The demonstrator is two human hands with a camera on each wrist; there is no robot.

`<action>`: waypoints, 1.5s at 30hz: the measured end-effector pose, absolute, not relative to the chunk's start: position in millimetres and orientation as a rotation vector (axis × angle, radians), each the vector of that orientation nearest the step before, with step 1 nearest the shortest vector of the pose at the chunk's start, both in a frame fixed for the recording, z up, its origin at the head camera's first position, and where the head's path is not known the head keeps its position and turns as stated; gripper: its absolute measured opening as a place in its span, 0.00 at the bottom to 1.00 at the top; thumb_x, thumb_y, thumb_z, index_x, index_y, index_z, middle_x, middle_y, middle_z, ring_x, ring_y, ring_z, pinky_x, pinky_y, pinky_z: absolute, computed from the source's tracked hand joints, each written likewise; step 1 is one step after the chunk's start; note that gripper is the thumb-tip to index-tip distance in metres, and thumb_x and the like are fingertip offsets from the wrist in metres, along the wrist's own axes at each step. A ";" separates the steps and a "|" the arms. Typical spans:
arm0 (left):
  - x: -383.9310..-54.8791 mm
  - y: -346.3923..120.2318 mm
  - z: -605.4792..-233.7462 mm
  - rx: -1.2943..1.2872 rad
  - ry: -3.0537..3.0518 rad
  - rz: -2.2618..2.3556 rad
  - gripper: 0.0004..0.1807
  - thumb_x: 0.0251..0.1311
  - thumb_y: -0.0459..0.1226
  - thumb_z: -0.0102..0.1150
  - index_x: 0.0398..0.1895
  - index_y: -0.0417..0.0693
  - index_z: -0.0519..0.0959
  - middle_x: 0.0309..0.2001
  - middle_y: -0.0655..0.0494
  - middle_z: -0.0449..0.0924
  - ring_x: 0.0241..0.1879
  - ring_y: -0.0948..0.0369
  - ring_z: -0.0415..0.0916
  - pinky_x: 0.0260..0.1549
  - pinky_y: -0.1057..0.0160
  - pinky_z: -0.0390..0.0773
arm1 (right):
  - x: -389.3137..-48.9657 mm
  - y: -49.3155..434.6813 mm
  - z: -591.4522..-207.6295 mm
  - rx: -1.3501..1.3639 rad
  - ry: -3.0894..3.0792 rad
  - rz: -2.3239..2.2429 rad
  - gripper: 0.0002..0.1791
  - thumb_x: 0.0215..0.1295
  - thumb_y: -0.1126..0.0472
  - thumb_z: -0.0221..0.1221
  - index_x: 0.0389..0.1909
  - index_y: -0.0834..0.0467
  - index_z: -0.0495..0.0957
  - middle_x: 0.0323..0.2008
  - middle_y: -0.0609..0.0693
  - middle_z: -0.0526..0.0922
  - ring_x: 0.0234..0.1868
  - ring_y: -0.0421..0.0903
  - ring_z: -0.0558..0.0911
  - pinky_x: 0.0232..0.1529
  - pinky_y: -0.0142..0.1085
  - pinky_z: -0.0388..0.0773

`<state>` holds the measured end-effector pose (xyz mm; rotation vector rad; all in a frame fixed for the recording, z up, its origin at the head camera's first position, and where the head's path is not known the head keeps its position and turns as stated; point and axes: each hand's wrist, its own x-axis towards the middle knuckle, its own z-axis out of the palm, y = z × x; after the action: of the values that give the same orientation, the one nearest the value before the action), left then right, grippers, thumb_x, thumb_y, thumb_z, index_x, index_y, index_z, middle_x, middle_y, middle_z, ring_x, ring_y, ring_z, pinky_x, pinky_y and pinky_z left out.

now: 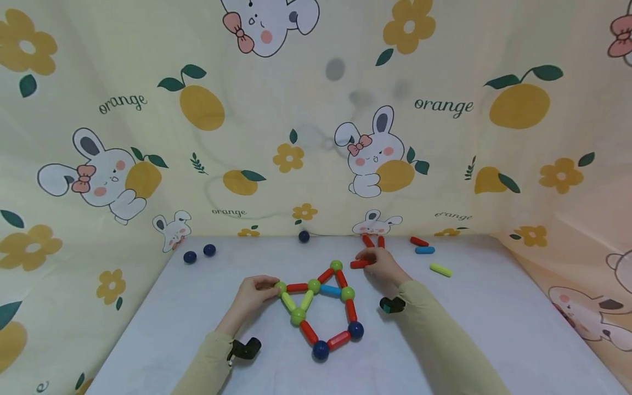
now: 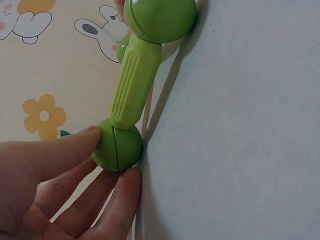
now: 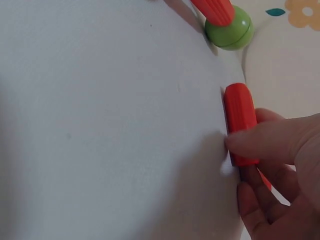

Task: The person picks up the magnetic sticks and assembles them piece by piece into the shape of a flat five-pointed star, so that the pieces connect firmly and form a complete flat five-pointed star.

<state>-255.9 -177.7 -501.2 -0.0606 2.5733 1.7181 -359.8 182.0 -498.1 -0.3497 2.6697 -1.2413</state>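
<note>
A frame of short rods and balls lies flat on the white table, with red rods (image 1: 309,332), a blue rod (image 1: 330,291), light green rods (image 1: 307,300), green balls (image 1: 298,316) and dark blue balls (image 1: 321,350). My left hand (image 1: 254,296) pinches the green ball (image 2: 119,147) at the frame's left corner between thumb and fingers. Beyond the frame's top corner, my right hand (image 1: 384,264) grips a loose red rod (image 3: 240,122), its thumb across one side and its fingers behind. That rod lies apart from the green top ball (image 3: 230,29).
Two more red rods (image 1: 367,241) lie just behind my right hand. Farther right are a red rod (image 1: 419,241), a blue rod (image 1: 424,250) and a light green rod (image 1: 441,270). Loose dark blue balls (image 1: 209,250) sit toward the back, near the patterned cloth (image 1: 276,208).
</note>
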 end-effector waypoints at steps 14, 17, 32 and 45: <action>-245.2 -180.3 -500.7 -0.059 2.584 1.659 0.12 0.55 0.35 0.68 0.42 0.44 0.83 0.40 0.55 0.83 0.42 0.57 0.79 0.46 0.57 0.79 | -329.3 202.1 -498.2 -0.482 2.577 -1.210 0.15 0.59 0.70 0.64 0.46 0.53 0.82 0.42 0.46 0.81 0.44 0.48 0.77 0.47 0.41 0.78; -242.5 -180.5 -501.2 -0.057 2.580 1.668 0.12 0.54 0.35 0.68 0.42 0.44 0.83 0.39 0.55 0.83 0.41 0.58 0.79 0.45 0.58 0.79 | -319.1 204.6 -497.4 -0.500 2.539 -1.216 0.15 0.59 0.67 0.64 0.46 0.52 0.82 0.42 0.46 0.81 0.43 0.47 0.77 0.46 0.39 0.78; -239.6 -181.3 -504.5 -0.061 2.609 1.673 0.12 0.53 0.35 0.69 0.40 0.45 0.83 0.38 0.56 0.82 0.38 0.60 0.78 0.42 0.59 0.79 | -290.5 200.9 -495.6 -0.570 2.413 -1.268 0.15 0.58 0.66 0.65 0.47 0.56 0.81 0.41 0.49 0.81 0.39 0.48 0.78 0.41 0.38 0.78; -235.8 -182.2 -502.9 -0.074 2.577 1.709 0.12 0.53 0.35 0.69 0.41 0.44 0.82 0.38 0.55 0.82 0.39 0.59 0.79 0.43 0.59 0.79 | -282.2 222.3 -485.4 -0.564 2.542 -1.249 0.18 0.60 0.65 0.64 0.52 0.59 0.77 0.47 0.52 0.80 0.47 0.49 0.78 0.50 0.42 0.77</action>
<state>-235.8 -182.2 -502.9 -0.0743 2.5773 1.7095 -282.2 222.3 -485.4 -0.5643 2.5421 -1.2494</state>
